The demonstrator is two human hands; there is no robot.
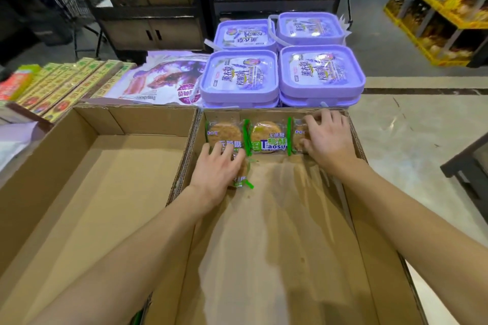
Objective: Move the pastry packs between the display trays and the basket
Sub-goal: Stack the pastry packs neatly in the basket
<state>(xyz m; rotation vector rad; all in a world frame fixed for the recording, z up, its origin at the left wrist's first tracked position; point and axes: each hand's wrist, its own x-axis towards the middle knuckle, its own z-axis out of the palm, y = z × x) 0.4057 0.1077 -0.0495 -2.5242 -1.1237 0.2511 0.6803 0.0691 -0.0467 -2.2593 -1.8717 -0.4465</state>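
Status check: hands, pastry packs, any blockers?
Left hand on a near pack. Right hand on the row's right-end pack. Nothing in the way.

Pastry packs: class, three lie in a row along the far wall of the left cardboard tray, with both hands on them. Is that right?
Not quite. The head view shows the pastry packs in the right cardboard tray, with left hand and right hand on them; the left cardboard tray holds none.

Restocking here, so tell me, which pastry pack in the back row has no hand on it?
The middle pastry pack, printed "Taosu"; a hand rests on each neighbour.

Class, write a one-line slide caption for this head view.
Both hands line pastry packs along a cardboard tray's far wall.
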